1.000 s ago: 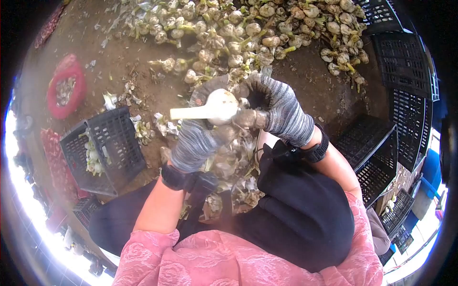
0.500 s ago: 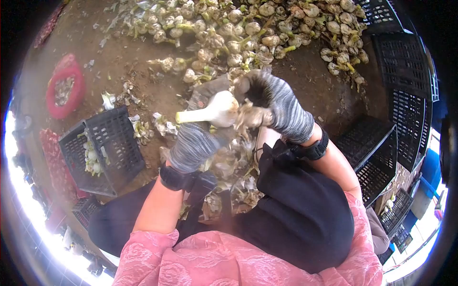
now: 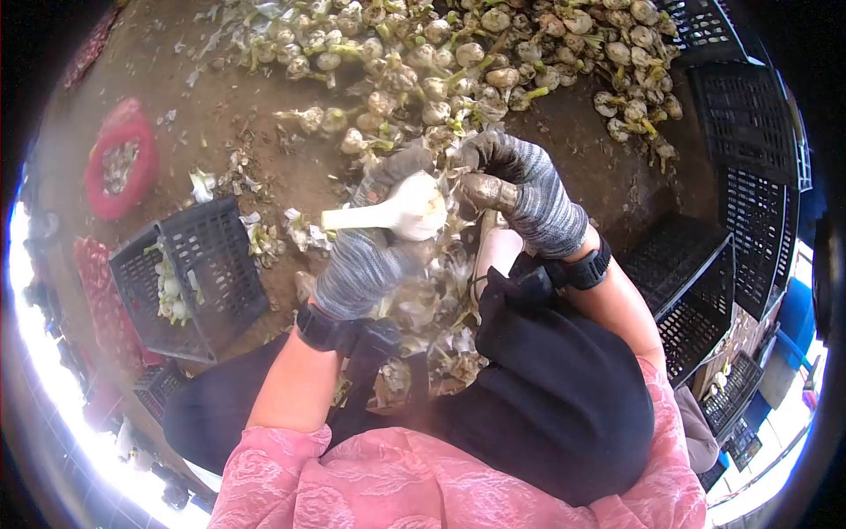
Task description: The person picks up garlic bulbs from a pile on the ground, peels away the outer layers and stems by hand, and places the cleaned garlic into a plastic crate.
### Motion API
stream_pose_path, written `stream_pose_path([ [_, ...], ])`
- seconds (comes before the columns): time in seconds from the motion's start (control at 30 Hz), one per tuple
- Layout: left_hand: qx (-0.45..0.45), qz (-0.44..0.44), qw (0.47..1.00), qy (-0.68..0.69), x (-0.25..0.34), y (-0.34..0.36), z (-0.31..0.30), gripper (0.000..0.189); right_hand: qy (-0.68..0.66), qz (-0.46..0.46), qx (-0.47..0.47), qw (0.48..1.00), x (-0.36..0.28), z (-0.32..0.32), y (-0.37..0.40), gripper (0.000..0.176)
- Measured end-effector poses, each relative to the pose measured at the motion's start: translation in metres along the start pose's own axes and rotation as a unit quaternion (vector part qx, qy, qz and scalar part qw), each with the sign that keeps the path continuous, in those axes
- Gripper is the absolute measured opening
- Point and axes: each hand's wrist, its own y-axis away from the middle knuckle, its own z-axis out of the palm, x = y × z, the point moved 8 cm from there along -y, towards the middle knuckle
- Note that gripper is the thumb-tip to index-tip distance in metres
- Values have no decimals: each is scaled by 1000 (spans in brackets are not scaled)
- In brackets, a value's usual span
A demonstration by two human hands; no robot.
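Observation:
A pale garlic bulb (image 3: 414,210) with a long cut stem lies across my left hand (image 3: 357,264), which wears a grey knit glove and grips it, stem pointing left. Just right of the bulb, a small gap away, is my right hand (image 3: 524,194) in a matching glove with dirt-darkened fingertips. Its fingers and thumb are curled in toward each other; whether anything is pinched between them is hidden. Loose garlic skins (image 3: 432,300) lie below the hands, between my legs.
A heap of unpeeled garlic (image 3: 441,62) covers the ground ahead. To the left stand a black crate (image 3: 220,264) with some pale bulbs inside and a pink mesh bag (image 3: 97,189). More black crates (image 3: 740,115) line the right side.
My right hand has drawn slightly right and up, off the bulb, and its thumb has curled in. The bulb has turned a little in my left hand, showing a cleaner root end.

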Motion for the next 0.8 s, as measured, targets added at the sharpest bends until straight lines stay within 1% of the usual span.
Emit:
stream_pose_path([
  [0.03,2,-43,999,2,-7,2,-2,65,33,-6,26,999,-1,-3,1,20],
  [0.1,2,-87,996,5,-15,5,-8,66,37,-17,22,999,-6,2,2,23],
  [0.13,-34,-60,991,-118,-12,5,-7,65,42,-27,17,999,-10,7,3,25],
  [0.17,-70,-32,968,-239,-10,6,-4,65,109,-33,21,993,-14,12,2,33],
  [0.2,-70,-32,968,-239,-17,7,-4,65,165,-65,9,984,-10,14,-1,38],
  [0.23,-64,11,972,-227,-24,9,-4,66,232,-53,11,971,-13,15,1,38],
  [0.27,-60,32,973,-221,-20,7,-2,66,298,-41,13,954,-21,22,1,39],
  [0.3,-56,54,973,-215,-14,5,1,67,298,-41,13,954,-19,21,1,39],
  [0.37,-13,35,998,-55,-2,-3,4,62,148,-28,-21,988,-8,21,-1,34],
  [0.4,8,25,999,26,0,-6,3,60,148,-28,-22,988,-6,20,-2,34],
  [0.43,9,25,999,26,0,-6,1,60,99,-14,-30,995,-2,20,-2,31],
  [0.47,11,68,996,-62,7,-6,-1,60,49,0,-39,998,2,20,-2,28],
  [0.5,13,110,983,-148,13,-5,0,60,59,-26,-46,997,1,19,-2,20],
  [0.53,12,110,983,-148,14,-4,1,60,59,-26,-45,997,-1,16,-2,20],
  [0.57,30,50,997,-51,7,-5,-2,65,53,-11,-32,998,-1,10,-2,19],
  [0.6,48,-11,998,47,0,-5,-2,70,47,5,-19,999,0,5,-1,20],
  [0.63,46,-46,993,103,2,-4,2,70,38,21,3,999,7,-1,0,23],
  [0.67,46,-45,993,103,2,-4,2,70,38,20,2,999,8,0,-3,23],
  [0.73,62,-103,989,89,-9,0,-1,67,153,-44,-36,987,-1,12,-8,29],
  [0.77,11,-87,996,-20,-12,1,-3,64,227,-42,-24,973,-4,16,-4,34],
  [0.8,10,-87,996,-19,-17,3,-7,64,266,-35,-4,963,-7,19,-3,35],
])
